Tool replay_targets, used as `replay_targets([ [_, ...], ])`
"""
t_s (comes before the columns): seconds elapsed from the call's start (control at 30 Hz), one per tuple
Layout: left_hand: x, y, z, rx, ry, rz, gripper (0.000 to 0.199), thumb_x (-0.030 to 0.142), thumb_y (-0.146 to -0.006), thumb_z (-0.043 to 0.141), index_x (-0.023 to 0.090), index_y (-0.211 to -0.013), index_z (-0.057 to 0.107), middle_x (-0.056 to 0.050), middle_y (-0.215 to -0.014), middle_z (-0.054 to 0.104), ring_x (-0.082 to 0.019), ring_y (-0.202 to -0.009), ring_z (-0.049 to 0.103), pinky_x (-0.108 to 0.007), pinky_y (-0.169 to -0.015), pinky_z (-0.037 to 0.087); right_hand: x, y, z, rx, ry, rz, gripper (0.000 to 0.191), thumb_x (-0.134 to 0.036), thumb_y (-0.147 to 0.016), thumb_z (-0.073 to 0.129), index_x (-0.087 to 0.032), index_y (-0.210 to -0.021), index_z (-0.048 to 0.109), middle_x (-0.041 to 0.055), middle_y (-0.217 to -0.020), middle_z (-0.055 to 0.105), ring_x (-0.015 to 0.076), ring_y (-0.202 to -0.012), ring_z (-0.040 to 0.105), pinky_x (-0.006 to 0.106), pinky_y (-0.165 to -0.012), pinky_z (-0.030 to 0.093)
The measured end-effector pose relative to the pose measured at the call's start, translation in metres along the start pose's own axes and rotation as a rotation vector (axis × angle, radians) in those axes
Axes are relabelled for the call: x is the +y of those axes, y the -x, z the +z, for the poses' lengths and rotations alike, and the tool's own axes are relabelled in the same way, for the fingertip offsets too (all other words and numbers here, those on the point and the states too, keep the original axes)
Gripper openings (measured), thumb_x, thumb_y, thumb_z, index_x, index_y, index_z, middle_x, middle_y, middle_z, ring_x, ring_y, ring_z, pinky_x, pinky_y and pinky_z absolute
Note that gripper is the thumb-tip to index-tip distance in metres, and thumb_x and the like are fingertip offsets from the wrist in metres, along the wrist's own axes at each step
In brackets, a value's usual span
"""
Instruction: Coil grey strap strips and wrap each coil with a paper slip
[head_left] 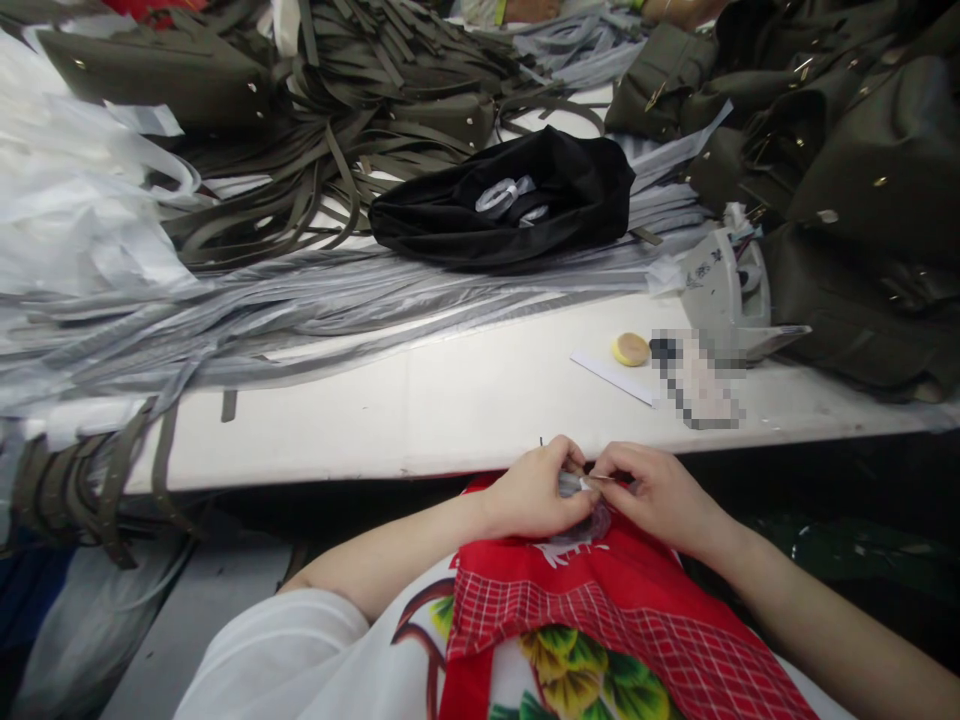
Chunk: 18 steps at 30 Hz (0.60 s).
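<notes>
Close to the red apron, my left hand (541, 490) is closed around a small greyish bundle in clear plastic (571, 485). My right hand (660, 495) meets it fingertip to fingertip and pinches at the bundle's right edge; the fingers partly hide what is between them. Part of the clear plastic hangs below the hands, against the apron (517, 570). Beyond the table's front edge, a black fabric bag (435, 215) lies with its mouth open. Inside it are coiled things in clear wrapping (498, 198).
Olive straps (322, 190) and grey plastic-covered strips (300, 320) spread across the white table (420, 400). Olive handbags (862, 170) crowd the right. A white holder (716, 280), a round yellow-rimmed thing (631, 349) and a white strip (611, 378) lie nearer. Another person's hand (679, 10) shows at the far side.
</notes>
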<state>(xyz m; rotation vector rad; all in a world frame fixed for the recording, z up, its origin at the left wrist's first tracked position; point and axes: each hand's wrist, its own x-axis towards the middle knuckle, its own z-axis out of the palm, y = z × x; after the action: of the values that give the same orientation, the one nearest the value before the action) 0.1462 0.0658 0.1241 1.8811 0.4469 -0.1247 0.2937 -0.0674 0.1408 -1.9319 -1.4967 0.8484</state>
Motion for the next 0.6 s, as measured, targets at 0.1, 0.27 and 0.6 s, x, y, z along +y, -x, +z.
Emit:
replay_targets([
  [0.1, -0.005, -0.007, -0.012, -0.229, 0.280, -0.253, 0.027, 0.029, -0.073, 0.063, 0.014, -0.095, 0.067, -0.002, -0.067, 0.066, -0.015, -0.061, 0.061, -0.027, -0.060, 0.047, 0.000, 0.010, 0.004, -0.008, 0.162, -0.183, 0.025, -0.014, -0.090, 0.046, -0.020, -0.100, 0.067, 0.0073, -0.096, 0.073, 0.0207, -0.087, 0.067, 0.035, -0.080, 0.053],
  [0.27, -0.006, -0.018, -0.025, -0.210, 0.872, -0.326, 0.034, 0.026, -0.061, 0.075, 0.009, -0.090, 0.072, -0.005, -0.073, 0.069, -0.013, -0.061, 0.060, -0.027, -0.065, 0.048, 0.001, 0.019, 0.011, 0.143, 0.294, -0.305, 0.038, -0.012, -0.090, 0.047, -0.020, -0.125, 0.061, 0.0101, -0.119, 0.069, 0.0222, -0.107, 0.065, 0.040, -0.096, 0.052],
  [0.6, -0.012, -0.024, -0.026, -0.159, 0.855, -0.297, 0.052, 0.040, -0.058, 0.088, 0.011, -0.096, 0.068, -0.004, -0.077, 0.071, -0.012, -0.065, 0.062, -0.023, -0.065, 0.045, 0.057, 0.021, -0.073, 0.775, 0.313, 0.013, 0.019, -0.023, -0.087, 0.056, -0.023, -0.102, 0.068, 0.0099, -0.107, 0.070, 0.0261, -0.105, 0.062, 0.043, -0.099, 0.046],
])
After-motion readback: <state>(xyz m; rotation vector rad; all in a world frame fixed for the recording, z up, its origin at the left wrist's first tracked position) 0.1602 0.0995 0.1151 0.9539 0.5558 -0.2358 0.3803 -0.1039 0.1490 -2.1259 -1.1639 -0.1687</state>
